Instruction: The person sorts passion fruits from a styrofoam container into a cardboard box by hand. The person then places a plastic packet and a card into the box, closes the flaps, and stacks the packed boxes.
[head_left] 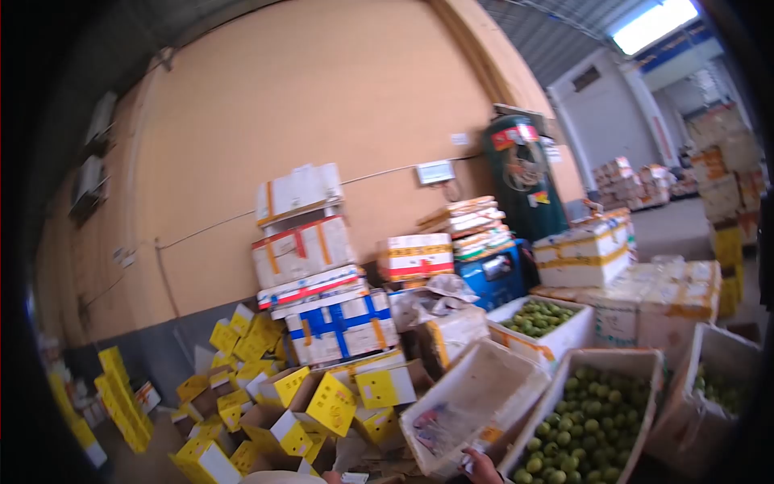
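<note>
My right hand (483, 468) is at the bottom edge, by the near end of a tilted white foam box (484, 395). Its fingers look closed around a small white thing (467, 461) that I cannot make out. A little clear plastic lies inside that box. Only a sliver of my left hand (332, 477) shows at the bottom, its fingers hidden, near a small pale item (355, 477). To the right of my right hand stands a foam box (651, 363) full of round green fruit (588, 415).
Opened yellow cartons (330, 403) lie heaped at left. Foam boxes (302, 250) are stacked against the wall. Another fruit-filled box (584, 319) sits behind, near a blue bin (496, 278) and a dark green tank (524, 177). More boxes (657, 302) stand at right.
</note>
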Demonstrator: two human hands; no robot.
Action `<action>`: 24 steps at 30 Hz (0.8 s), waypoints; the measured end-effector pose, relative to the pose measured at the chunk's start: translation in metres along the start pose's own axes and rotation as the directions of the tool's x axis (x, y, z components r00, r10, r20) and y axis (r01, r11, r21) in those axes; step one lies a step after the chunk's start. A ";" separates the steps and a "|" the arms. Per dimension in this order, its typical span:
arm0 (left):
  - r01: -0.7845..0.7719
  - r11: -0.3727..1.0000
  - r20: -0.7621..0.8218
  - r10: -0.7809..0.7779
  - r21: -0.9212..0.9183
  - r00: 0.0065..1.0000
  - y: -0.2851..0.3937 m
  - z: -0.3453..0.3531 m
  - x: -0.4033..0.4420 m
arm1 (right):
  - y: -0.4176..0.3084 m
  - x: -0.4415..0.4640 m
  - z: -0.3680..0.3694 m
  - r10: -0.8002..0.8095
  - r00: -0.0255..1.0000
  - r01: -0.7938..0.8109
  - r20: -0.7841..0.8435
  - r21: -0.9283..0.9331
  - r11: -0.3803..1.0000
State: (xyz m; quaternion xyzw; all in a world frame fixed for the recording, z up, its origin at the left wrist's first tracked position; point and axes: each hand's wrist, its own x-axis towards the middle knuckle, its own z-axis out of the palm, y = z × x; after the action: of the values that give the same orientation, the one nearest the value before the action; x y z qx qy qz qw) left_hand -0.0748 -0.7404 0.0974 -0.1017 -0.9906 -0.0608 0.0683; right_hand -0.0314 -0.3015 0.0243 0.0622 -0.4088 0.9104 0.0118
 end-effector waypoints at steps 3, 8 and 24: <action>0.079 0.992 -0.027 -0.082 -0.096 0.996 0.031 0.002 0.001 | 0.005 0.007 0.002 0.148 0.988 -0.141 -0.038 0.142 0.980; -0.370 0.823 -0.240 0.291 -0.431 0.926 0.205 -0.036 0.043 | -0.032 -0.016 0.013 0.054 0.995 -0.051 -0.080 0.039 0.998; -0.506 0.265 -0.247 0.634 -0.821 0.733 0.393 0.026 0.026 | -0.139 -0.126 -0.016 -0.424 0.799 -0.082 -0.426 -0.776 0.625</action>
State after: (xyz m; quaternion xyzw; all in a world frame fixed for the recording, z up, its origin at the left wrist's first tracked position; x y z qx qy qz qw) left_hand -0.0210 -0.3501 0.1175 -0.4740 -0.7232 -0.5008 -0.0386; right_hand 0.1022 -0.1927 0.1015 -0.1847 -0.7208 0.6192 0.2508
